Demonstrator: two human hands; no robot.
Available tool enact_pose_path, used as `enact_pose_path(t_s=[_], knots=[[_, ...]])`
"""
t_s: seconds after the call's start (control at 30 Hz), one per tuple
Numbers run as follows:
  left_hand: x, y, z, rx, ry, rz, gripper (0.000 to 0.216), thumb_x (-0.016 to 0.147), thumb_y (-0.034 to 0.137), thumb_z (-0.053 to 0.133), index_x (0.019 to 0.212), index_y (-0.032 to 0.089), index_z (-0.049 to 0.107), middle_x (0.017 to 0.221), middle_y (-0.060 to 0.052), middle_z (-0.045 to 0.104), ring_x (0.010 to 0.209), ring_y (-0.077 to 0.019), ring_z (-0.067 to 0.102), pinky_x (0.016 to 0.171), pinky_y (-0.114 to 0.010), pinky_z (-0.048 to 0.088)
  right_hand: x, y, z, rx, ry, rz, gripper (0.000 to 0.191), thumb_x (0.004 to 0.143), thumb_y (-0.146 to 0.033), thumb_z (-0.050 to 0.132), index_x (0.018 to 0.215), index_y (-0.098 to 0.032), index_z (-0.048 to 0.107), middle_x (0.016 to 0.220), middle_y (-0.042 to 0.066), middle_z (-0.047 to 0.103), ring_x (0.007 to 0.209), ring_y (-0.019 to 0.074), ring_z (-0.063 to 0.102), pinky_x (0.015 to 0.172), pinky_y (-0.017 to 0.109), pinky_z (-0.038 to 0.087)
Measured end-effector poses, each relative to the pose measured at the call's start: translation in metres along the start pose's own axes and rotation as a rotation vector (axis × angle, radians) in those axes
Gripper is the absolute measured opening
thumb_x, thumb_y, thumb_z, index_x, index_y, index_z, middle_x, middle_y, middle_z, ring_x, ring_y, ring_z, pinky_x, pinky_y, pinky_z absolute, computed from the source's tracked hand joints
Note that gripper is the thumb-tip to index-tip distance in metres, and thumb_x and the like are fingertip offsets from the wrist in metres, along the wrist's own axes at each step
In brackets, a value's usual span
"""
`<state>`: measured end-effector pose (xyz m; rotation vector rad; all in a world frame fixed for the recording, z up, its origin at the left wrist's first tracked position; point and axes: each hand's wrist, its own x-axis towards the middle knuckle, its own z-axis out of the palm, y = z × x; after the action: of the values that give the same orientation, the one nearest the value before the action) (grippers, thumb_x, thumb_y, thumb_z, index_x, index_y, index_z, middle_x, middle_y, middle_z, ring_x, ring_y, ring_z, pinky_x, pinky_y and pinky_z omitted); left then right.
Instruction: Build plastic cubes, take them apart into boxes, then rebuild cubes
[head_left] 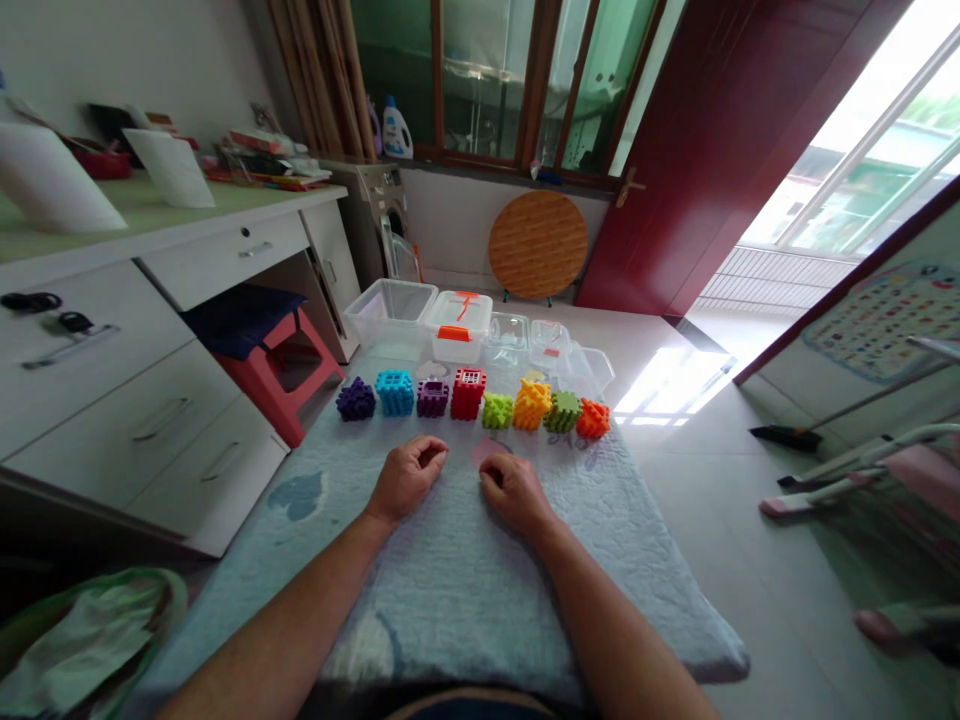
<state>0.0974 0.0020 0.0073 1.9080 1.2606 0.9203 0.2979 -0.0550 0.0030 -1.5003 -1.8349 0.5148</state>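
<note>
My left hand point(407, 475) rests on the pale blue blanket point(450, 570), its fingers curled into a loose fist with nothing seen in them. My right hand point(511, 489) lies beside it, fingers also curled, touching a small pink patch on the blanket. Beyond both hands stands a row of several spiky plastic block cubes: dark purple point(355, 400), cyan point(395, 392), purple point(433, 398), red point(468, 393), lime green point(497, 410), yellow-orange point(532, 404), green point(562, 411) and orange point(592, 418).
Clear plastic boxes point(390, 310) and a lidded box with an orange latch point(457, 325) stand behind the cubes. A white drawer unit point(150, 400) and red stool point(277, 365) are at left. A round wooden board point(538, 243) leans on the far wall.
</note>
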Motion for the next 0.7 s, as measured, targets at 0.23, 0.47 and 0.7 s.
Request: enact_pose_path(t_s=[0.23,0.47,0.7], knots=[[0.0,-0.002,0.001,-0.057,0.015,-0.033,0.024,0.082,0.04,0.058,0.084,0.018,0.069,0.078,-0.004,0.072,0.072,-0.018,0.066,0.07,-0.028,0.052,0.006,-0.003,-0.019,0.29,0.12,0.125,0.015,0.08,-0.027,0.054,0.074,-0.019,0.064,0.061,-0.002,0.056,0.055,0.0119,0.048,0.055,0.023,0.039],[-0.001,-0.004,0.001,-0.069,0.003,-0.029,0.023,0.082,0.039,0.058,0.084,0.018,0.069,0.077,-0.003,0.072,0.072,-0.0178,0.066,0.07,-0.027,0.052,0.048,0.024,-0.122,-0.043,0.529,0.19,0.02,0.074,-0.024,0.053,0.085,-0.018,0.069,0.089,0.007,0.065,0.078,0.0195,0.058,0.08,0.034,0.047],[-0.001,-0.004,0.0,-0.058,-0.005,-0.024,0.023,0.082,0.039,0.057,0.084,0.019,0.069,0.077,-0.003,0.072,0.071,-0.0181,0.066,0.068,-0.027,0.051,0.075,0.077,-0.153,-0.46,0.47,0.495,0.034,0.073,-0.02,0.056,0.104,-0.02,0.071,0.12,0.015,0.054,0.113,0.0336,0.046,0.095,0.049,0.038]])
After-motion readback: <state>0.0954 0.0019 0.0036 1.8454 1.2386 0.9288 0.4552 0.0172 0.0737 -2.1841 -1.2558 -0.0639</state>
